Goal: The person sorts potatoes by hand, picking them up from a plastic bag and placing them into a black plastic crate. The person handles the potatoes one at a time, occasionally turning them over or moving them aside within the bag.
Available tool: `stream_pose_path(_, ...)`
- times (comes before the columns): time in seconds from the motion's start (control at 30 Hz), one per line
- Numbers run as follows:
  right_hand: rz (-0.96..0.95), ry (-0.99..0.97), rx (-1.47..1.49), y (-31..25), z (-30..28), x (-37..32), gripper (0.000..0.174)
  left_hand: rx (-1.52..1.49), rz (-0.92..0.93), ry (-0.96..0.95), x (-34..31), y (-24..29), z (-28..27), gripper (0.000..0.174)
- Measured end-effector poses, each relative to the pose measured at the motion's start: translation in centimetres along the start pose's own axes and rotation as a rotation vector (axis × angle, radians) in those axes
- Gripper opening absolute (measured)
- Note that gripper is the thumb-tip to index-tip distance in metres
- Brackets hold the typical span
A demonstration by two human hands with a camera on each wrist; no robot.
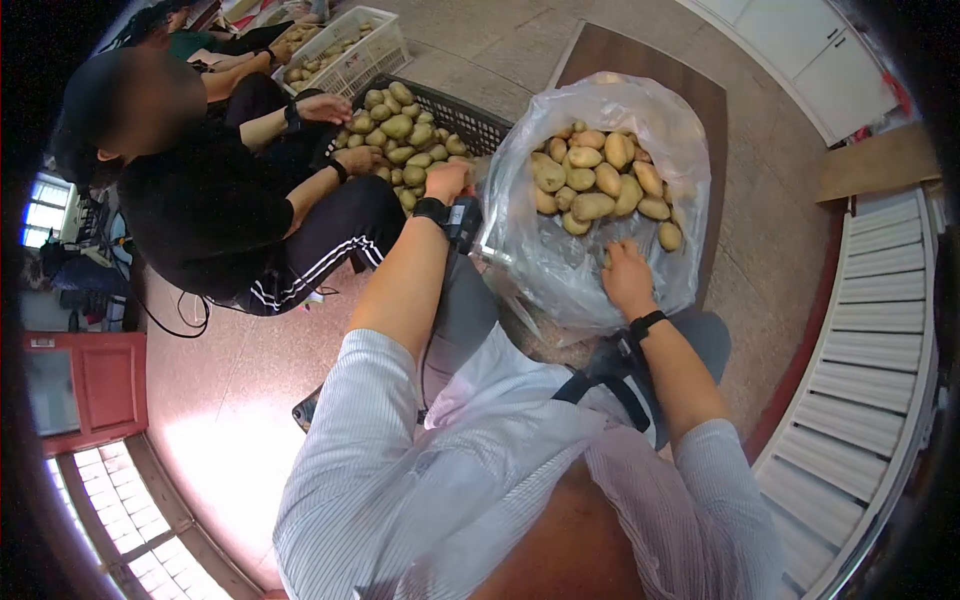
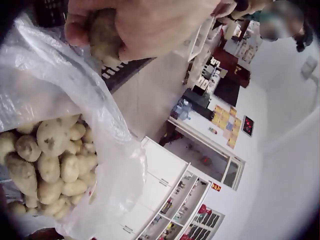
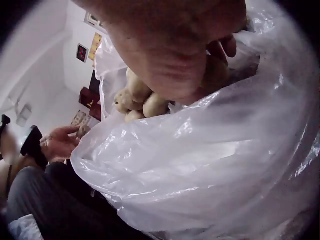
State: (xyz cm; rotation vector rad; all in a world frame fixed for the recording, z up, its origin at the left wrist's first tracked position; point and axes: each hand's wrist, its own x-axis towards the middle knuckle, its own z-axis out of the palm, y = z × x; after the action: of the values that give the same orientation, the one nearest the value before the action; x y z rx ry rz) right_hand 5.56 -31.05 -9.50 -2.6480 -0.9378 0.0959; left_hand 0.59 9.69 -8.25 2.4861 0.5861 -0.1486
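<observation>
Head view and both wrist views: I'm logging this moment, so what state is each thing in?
Plastic bag: mouth open, with loose potatoes inside.
Black crate: open-topped, holding many potatoes.
White crate: open-topped, with potatoes in it.
Left hand: fingers curled round a potato.
Right hand: inside the bag, fingers curled round a potato.
White cabinet doors: shut.

No text, brand or number can be read. Red marks on the black rectangular wall panel point(image 2: 248, 125), yellow marks on the small red tag point(image 2: 216, 187) and the small pale label point(image 1: 42, 342) on the red door point(image 1: 105, 378) are all too small or blurred.
</observation>
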Motion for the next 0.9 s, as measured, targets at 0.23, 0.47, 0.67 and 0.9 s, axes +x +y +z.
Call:
stream_pose_path(0.23, -0.008, -0.026, -0.023, 0.3, 0.0, -0.4, 0.047, 0.36, -0.027, 0.068, 1.5, -5.3, 2.0, 0.031)
stream_pose_path(0.47, 0.01, -0.069, -0.003, 0.6, 0.1, -0.3, 0.049, 0.393, -0.139, 0.104, 0.2, -4.6, 1.3, 0.03)
stream_pose_path(0.67, 0.075, -0.062, 0.069, 0.4, -0.2, -0.6, 0.044, 0.39, -0.219, 0.101, 0.7, -4.2, 1.2, 0.03)
stream_pose_path(0.9, 0.272, 0.005, 0.481, 2.1, 1.3, 1.0, 0.039, -0.815, -0.357, 0.267, -0.5, 2.0, 1.0, 0.02)
